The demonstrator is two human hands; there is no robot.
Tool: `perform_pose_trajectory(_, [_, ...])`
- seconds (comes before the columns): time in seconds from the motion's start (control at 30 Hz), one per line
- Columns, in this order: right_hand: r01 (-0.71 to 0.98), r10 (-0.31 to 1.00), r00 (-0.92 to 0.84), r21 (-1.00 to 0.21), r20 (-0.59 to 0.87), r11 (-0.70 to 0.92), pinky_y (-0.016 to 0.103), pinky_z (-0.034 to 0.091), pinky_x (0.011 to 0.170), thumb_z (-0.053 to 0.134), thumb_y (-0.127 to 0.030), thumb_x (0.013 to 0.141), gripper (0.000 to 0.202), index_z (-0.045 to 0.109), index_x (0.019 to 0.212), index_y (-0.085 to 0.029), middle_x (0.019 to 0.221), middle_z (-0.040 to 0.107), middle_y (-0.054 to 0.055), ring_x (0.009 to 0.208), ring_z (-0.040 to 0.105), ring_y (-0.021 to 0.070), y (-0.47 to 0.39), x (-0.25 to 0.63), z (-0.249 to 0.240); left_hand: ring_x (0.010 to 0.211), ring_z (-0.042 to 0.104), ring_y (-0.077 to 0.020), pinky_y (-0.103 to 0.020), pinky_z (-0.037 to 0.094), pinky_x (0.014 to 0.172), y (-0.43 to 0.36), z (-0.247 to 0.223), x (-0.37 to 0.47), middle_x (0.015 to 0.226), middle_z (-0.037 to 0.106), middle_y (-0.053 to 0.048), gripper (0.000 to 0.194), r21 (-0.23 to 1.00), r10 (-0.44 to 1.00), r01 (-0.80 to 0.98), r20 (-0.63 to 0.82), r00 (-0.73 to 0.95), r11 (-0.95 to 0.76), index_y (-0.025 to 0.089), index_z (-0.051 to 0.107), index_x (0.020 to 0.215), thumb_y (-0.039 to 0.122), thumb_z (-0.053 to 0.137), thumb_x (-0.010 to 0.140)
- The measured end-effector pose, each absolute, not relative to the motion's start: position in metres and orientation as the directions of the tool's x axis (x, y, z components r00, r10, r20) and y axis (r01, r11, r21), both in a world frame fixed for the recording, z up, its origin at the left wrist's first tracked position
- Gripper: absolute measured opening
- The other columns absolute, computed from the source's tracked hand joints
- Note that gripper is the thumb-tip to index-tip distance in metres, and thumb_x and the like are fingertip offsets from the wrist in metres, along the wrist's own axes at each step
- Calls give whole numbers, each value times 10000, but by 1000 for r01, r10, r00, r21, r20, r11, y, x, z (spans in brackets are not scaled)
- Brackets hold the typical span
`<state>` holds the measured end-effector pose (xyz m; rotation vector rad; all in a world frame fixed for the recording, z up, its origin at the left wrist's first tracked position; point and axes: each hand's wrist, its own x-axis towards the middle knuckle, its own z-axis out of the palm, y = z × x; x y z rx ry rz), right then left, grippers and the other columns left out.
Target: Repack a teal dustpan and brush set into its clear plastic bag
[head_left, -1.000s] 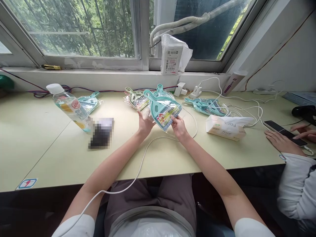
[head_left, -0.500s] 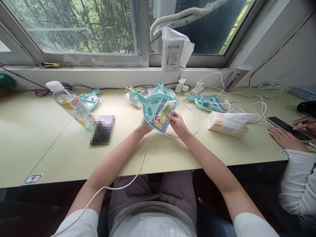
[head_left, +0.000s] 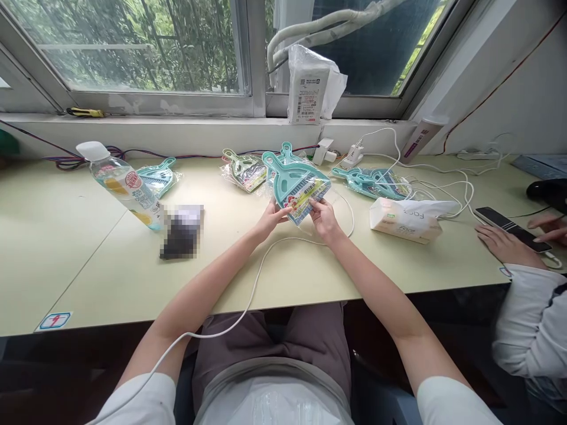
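Note:
Between my two hands is a teal mini dustpan and brush set (head_left: 290,184) in clear wrapping, with a printed label on its front. My left hand (head_left: 271,219) grips its lower left edge, thumb on the front. My right hand (head_left: 324,219) pinches the lower right corner. Right behind it another teal dustpan set (head_left: 287,149) shows only partly. A green wrapped dustpan set (head_left: 248,171) lies to its left. Farther left is a teal wrapped set (head_left: 158,177), partly behind a bottle, and more teal sets (head_left: 374,182) lie to the right.
A clear drink bottle (head_left: 126,186) with a white cap and a blurred dark item (head_left: 181,233) are on the left. A tissue pack (head_left: 405,219) and tangled white cables are on the right. A white cable (head_left: 254,283) crosses my lap. At far right, another person's hands touch a phone (head_left: 511,229).
The held dustpan set has moved right and tipped flatter. My left hand, partly hidden behind it before, now grips its lower left edge with the thumb in front.

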<state>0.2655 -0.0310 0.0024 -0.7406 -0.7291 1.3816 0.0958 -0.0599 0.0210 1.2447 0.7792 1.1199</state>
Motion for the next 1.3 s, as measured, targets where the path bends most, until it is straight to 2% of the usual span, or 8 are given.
perform_pose_trajectory(0.2, [-548,999,52,-835,16,42,237,580,813,619,-111,733,165,626,864,-210,847,724,-14,829,691,124,-32,264,5,998,658,-250,-457,563,828,-59,18,96,1235,626,-110,608,981,954,-188,92,285,-39,205,423,1275,371,660,740])
perform_pose_trajectory(0.43, [-574,996,93,-817,-4,50,189,570,775,614,-116,756,146,626,874,-202,870,722,-14,795,683,97,-36,258,3,967,658,-229,-426,589,776,-62,17,100,1208,631,-88,653,980,972,-195,85,217,-42,237,357,1294,321,668,726])
perform_pose_trajectory(0.67, [-580,994,106,-812,3,64,233,576,822,636,-157,767,133,628,890,-205,867,722,-12,831,684,117,-37,258,-3,962,664,-250,-465,586,771,-65,20,100,1153,647,-103,714,980,973,-196,85,214,-42,222,333,1284,305,722,691])
perform_pose_trajectory(0.83, [-579,995,96,-813,3,59,255,580,848,654,-169,755,131,624,875,-213,890,721,-12,846,684,124,-37,257,-3,992,651,-270,-480,584,766,-65,20,101,1131,647,-100,682,982,978,-184,83,189,-48,206,355,1256,259,710,675])
perform_pose_trajectory(1.03, [-561,994,104,-827,-33,31,242,579,839,648,-181,754,135,625,883,-211,920,717,-6,846,683,119,-37,256,-2,935,660,-243,-454,582,747,-62,15,100,1106,655,-77,675,977,983,-208,77,165,-42,228,368,1243,251,712,662])
perform_pose_trajectory(1.23, [-549,995,103,-834,-9,50,266,576,867,693,-218,721,184,631,893,-210,937,720,14,922,686,154,-38,254,1,925,661,-229,-430,573,774,-58,8,98,1029,675,-75,503,971,982,-237,53,179,-10,185,485,1106,285,718,671])
perform_pose_trajectory(1.3, [-553,994,107,-831,-9,52,273,577,872,700,-224,714,196,632,897,-209,934,721,17,924,686,159,-38,254,2,944,659,-220,-411,573,788,-57,6,98,1054,670,-66,513,965,982,-264,52,179,-3,193,481,1109,270,726,665])
